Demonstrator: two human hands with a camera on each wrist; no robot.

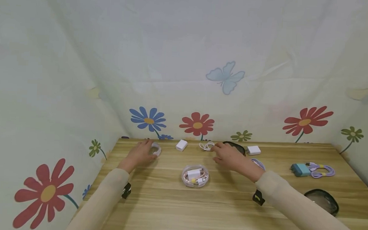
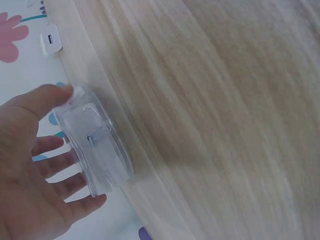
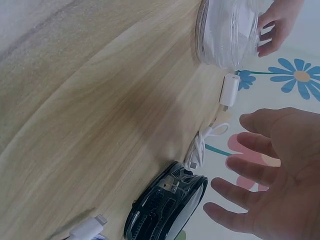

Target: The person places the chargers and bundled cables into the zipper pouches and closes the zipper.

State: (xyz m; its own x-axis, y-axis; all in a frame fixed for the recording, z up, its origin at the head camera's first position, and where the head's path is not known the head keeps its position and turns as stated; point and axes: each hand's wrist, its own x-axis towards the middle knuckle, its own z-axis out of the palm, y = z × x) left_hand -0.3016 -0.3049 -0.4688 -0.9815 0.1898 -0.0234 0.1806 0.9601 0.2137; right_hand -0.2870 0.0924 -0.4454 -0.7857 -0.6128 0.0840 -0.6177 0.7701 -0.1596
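At the back left of the table my left hand (image 1: 140, 155) grips a clear round plastic case (image 2: 100, 150). Its thumb lies at one end of the rim and the fingers reach along the side; something white shows inside. My right hand (image 1: 231, 159) is held over the back of the table with fingers spread and nothing in them. Nearest to it are a coiled white cable (image 1: 206, 146) and a black-rimmed mesh case (image 3: 165, 202). Between my hands sits another clear round case (image 1: 195, 176), containing a white charger plug and a cable.
A white charger plug (image 1: 181, 145) lies at the back, another white plug (image 1: 254, 150) further right. Beside my right wrist is a purple cable (image 1: 258, 163). To the right lie a teal plug (image 1: 300, 170), a coiled purple cable (image 1: 323, 171) and a second black-rimmed case (image 1: 323, 201).
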